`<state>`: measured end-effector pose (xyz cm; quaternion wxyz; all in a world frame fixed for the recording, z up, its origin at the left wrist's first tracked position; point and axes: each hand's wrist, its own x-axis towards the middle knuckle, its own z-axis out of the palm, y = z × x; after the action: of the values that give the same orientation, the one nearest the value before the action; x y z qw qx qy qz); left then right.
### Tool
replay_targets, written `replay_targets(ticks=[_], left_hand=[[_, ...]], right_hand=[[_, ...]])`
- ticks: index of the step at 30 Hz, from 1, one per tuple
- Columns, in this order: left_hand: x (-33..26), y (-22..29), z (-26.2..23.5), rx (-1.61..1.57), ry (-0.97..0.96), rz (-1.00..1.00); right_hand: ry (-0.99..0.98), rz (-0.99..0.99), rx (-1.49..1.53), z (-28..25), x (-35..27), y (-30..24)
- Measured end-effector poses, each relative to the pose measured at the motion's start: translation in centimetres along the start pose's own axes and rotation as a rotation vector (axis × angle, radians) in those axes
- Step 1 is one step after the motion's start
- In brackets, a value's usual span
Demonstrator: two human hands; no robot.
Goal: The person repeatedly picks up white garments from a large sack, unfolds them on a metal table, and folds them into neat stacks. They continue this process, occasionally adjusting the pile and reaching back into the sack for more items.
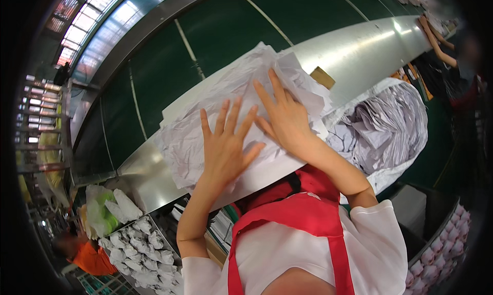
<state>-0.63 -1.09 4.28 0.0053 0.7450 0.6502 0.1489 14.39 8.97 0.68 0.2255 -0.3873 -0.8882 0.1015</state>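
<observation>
A stack of crumpled white paper sheets [226, 94] lies on a long shiny metal table [359, 48]. My left hand [226, 143] rests flat on the sheets with its fingers spread. My right hand [282, 115] presses flat on the upper part of the stack, just right of the left hand, fingers apart. Neither hand grips anything. My white sleeves and red apron [303, 213] fill the lower middle of the view.
A big white sack [385, 125] full of crumpled paper stands at the right. A tray [138, 249] of paper-wrapped pieces sits lower left, with plastic bags [105, 207] beside it. Another person's arms [436, 43] reach over the table far right. A person in orange [87, 254] is lower left.
</observation>
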Motion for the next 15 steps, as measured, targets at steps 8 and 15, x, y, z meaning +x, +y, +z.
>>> replay_targets(ticks=[8,15], left_hand=[[-0.1,-2.4,6.1,0.028,-0.133,-0.06],[0.4,-1.9,5.8,0.056,-0.157,-0.05]], right_hand=[[0.007,0.136,0.723,-13.4,-1.9,6.1],[-0.124,-0.638,1.544,-20.7,-7.0,3.1]])
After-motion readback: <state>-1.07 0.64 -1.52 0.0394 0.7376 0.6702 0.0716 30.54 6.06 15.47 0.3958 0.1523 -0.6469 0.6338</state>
